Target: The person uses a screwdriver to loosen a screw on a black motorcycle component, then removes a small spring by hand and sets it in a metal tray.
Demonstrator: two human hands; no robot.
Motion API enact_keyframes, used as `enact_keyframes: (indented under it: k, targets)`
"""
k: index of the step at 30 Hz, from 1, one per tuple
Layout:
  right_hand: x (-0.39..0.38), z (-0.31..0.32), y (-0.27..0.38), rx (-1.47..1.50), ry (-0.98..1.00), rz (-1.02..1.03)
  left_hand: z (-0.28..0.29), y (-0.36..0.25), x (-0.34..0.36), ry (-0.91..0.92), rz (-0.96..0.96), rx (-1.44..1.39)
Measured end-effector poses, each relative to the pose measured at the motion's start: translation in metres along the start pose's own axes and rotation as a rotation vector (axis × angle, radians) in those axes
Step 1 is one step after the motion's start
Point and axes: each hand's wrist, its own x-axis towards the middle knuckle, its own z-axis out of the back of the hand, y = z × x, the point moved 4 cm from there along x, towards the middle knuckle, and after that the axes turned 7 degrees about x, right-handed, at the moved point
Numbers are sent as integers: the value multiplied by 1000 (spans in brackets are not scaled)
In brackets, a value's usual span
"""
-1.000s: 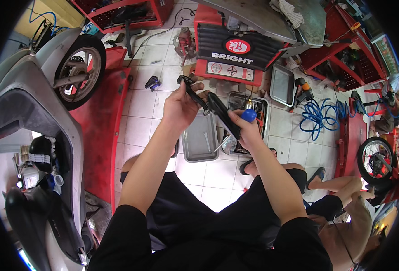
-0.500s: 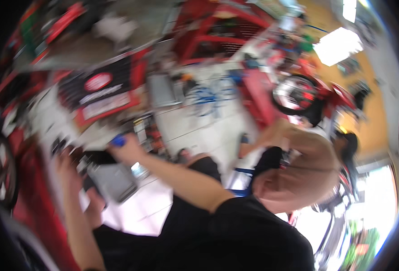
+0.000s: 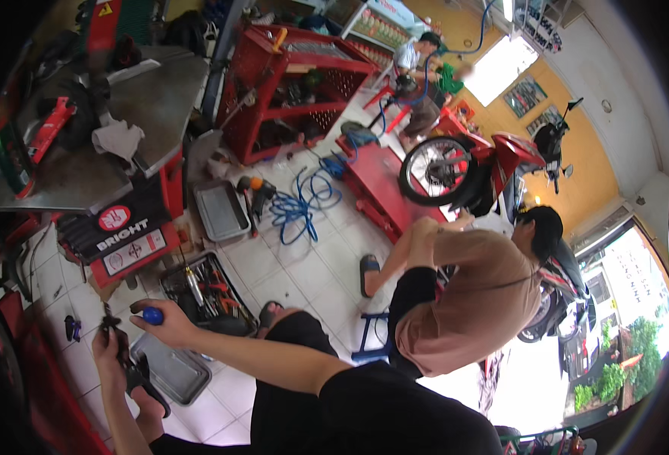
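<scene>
My left hand is closed around a small dark metal part, whose exact kind I cannot make out. Close to its right, my right hand grips a tool with a rounded blue handle; the rest of the tool is hidden or too small to tell. Both hands are at the lower left, above a grey metal tray on the tiled floor. My sandalled foot shows beside that tray.
An open toolbox full of hand tools lies beyond my right hand. Farther off are another grey tray, a coiled blue hose and a red cart. A person in a brown shirt crouches at my right, near a red motorbike.
The view has swung and become sharp after heavy blur. In the picture, my right hand with the blue-handled tool sits lower and farther left. Both hands keep hold.
</scene>
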Motion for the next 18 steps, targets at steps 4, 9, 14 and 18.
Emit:
enact_keyframes:
  k: [4, 9, 14, 18]
  targets:
    - [2, -3, -4, 29, -38, -26, -7, 11, -8, 216, 100, -247]
    - [5, -5, -25, 248, 66, -266, -16, 12, -9, 350, 164, -458]
    - [1, -11, -10, 332, 18, -197, -13, 13, -15, 526, 204, -664]
    - [4, -3, -15, 344, 31, -170, -30, 13, -16, 500, 199, -651]
